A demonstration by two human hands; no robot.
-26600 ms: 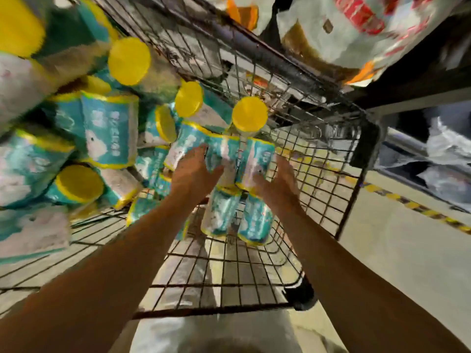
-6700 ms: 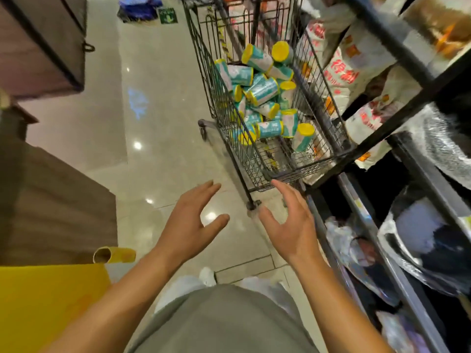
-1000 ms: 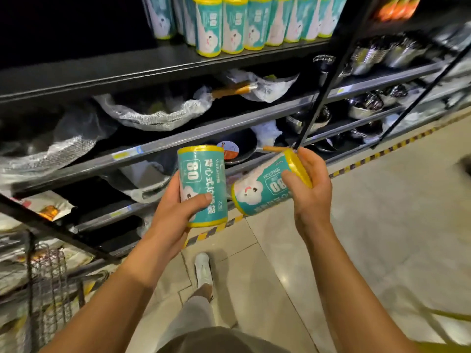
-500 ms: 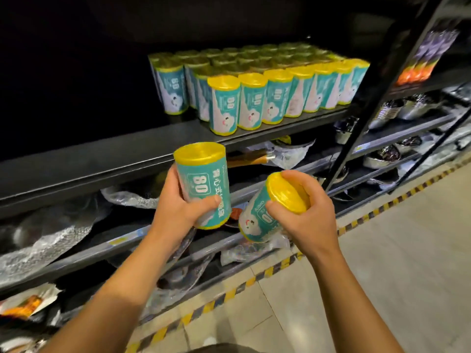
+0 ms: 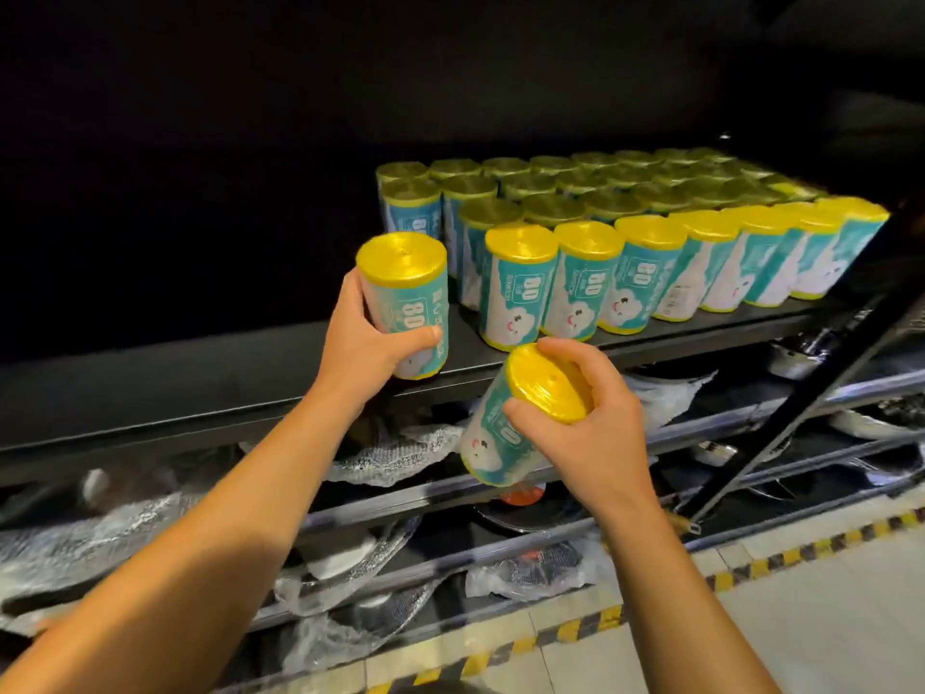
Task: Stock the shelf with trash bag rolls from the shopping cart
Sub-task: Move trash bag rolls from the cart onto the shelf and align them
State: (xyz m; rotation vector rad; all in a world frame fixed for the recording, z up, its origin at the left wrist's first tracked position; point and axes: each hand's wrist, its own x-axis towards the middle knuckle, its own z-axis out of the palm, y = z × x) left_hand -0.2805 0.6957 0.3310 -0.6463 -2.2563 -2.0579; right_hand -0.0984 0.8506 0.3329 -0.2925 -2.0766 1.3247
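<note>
My left hand (image 5: 361, 338) grips a teal trash bag roll with a yellow top (image 5: 405, 288), held upright just above the black shelf board (image 5: 200, 378), to the left of the stocked rows. My right hand (image 5: 585, 433) grips a second roll (image 5: 505, 438) by its yellow end, tilted, below and in front of the shelf's front edge. Several rows of identical rolls (image 5: 645, 237) stand upright on the right part of the shelf. The shopping cart is out of view.
The left part of the shelf board is dark and bare. Lower shelves (image 5: 400, 498) hold pans wrapped in bubble plastic (image 5: 395, 453). A black diagonal upright (image 5: 801, 393) stands at the right. Yellow-black floor tape (image 5: 600, 618) runs along the shelf base.
Both hands have risen toward the shelf with their rolls. The left roll now sits level with the shelf board beside the stocked rows; the view has moved closer and higher.
</note>
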